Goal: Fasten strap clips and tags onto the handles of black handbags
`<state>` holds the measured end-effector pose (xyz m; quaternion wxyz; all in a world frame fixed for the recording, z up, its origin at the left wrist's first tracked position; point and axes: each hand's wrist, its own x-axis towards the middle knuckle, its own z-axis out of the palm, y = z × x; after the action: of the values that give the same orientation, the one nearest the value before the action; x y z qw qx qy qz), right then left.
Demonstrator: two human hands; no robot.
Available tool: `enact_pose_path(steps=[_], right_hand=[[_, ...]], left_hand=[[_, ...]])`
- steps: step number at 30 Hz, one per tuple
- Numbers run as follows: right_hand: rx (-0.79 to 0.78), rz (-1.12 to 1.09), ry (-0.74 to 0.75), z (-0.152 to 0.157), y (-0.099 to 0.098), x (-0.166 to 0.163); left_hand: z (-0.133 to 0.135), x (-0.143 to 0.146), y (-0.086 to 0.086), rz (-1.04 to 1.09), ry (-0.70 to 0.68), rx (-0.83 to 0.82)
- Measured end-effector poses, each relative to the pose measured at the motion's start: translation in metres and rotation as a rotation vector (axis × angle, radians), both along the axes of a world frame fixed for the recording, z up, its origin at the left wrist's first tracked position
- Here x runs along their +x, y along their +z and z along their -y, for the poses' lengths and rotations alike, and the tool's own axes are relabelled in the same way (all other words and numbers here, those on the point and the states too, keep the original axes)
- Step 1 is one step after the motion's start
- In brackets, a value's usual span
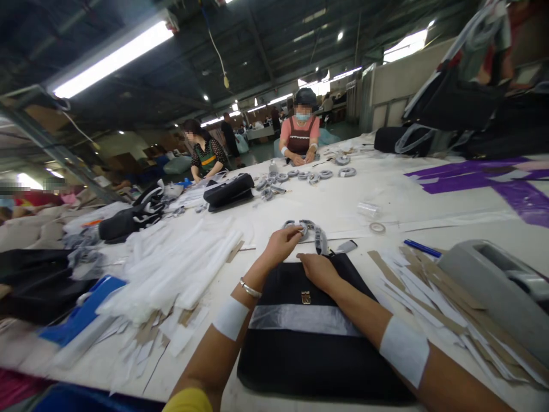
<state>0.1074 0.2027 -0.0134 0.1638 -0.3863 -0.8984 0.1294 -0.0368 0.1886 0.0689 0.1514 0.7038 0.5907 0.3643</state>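
Note:
A black bag (300, 355) lies flat in front of me, with a gold-coloured clasp (306, 297) and a band of clear film (295, 318) across its front. Just past its top edge is a strap in grey wrapping (319, 237), bent into a curve. My left hand (281, 246) is closed with its fingertips on the left part of this strap. At the bag's top edge, my right hand (319, 272) is curled, thumb pointing left; its other fingers are partly hidden behind the hand.
White film sleeves (171, 263) are piled left, by a blue tape dispenser (86, 309). Paper and card strips (441, 309), a blue pen (422, 248) and a grey dispenser (493, 286) lie right. Beyond are a tape roll (377, 228), wrapped coils (309, 176) and two co-workers.

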Motion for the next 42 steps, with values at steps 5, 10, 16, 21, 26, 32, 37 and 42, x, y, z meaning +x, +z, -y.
enact_pose_path(steps=[5,10,16,21,26,32,37,42], right_hand=[[0.013,-0.016,0.069,0.000,0.004,0.004],[-0.004,0.005,0.137,0.005,0.000,0.004],[0.015,0.097,0.148,0.002,0.020,-0.008],[-0.002,-0.279,0.219,0.001,0.067,-0.047],[-0.389,-0.719,0.181,0.009,0.037,-0.076],[-0.340,-0.615,0.225,0.004,0.005,-0.075],[-0.274,-0.555,0.256,0.005,0.011,-0.077],[-0.270,-0.529,0.295,0.005,0.009,-0.079]], left_hand=[[0.098,0.006,-0.007,-0.263,0.084,-0.079],[0.154,0.008,-0.052,-0.505,0.087,-0.117],[0.157,0.011,-0.064,-0.560,0.114,-0.116],[0.159,0.012,-0.063,-0.513,0.139,-0.087],[0.160,0.012,-0.056,-0.358,0.115,-0.087],[0.173,-0.044,-0.042,0.125,0.323,0.052],[0.210,-0.144,-0.046,-0.165,0.824,-0.081],[0.219,-0.190,-0.055,-0.360,0.901,-0.237]])
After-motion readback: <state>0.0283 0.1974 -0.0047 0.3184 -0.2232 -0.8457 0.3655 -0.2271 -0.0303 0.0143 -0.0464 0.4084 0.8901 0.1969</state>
